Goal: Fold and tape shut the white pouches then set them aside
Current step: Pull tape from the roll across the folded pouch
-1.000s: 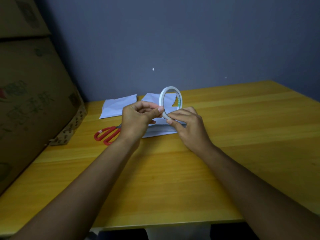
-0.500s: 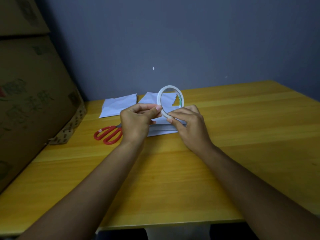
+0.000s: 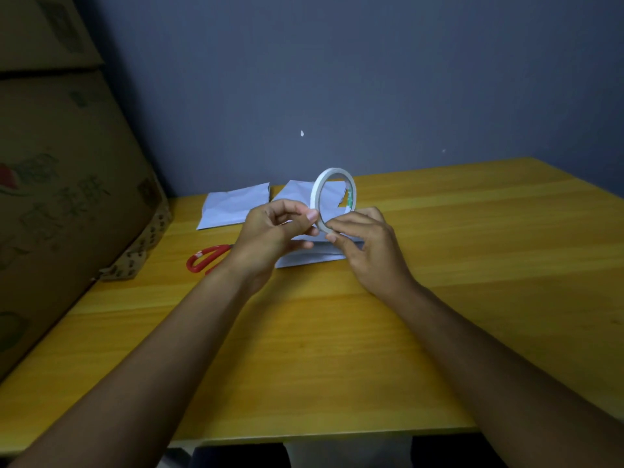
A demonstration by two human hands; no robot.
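Two white pouches on the worktop (image 3: pixel 439 332), far side near the wall. One (image 3: pixel 233 207) lies flat at back left, well clear of the hands. The other (image 3: pixel 304 256) sits just beyond and partly under the hands, its near edge looking folded over; can't confirm a proper fold.

No tape visible on either pouch, so I judge neither is sealed and nothing has been set aside. Step in hand looks like freeing the tape end.

Tape roll (image 3: pixel 332 197) held upright above the nearer pouch. Left hand (image 3: pixel 270 234) pinches its lower rim between thumb and fingertips; right hand (image 3: pixel 364 244) pinches the same spot from the other side, other fingers curled.

Hard to make out: any loose tape end, hidden at the pinch. Green mark inside the roll unreadable. Scissors (image 3: pixel 206 260) with red handles lie left of the hands, blades hidden behind the left wrist. Cardboard boxes (image 3: pixel 60 184) cut off at left.
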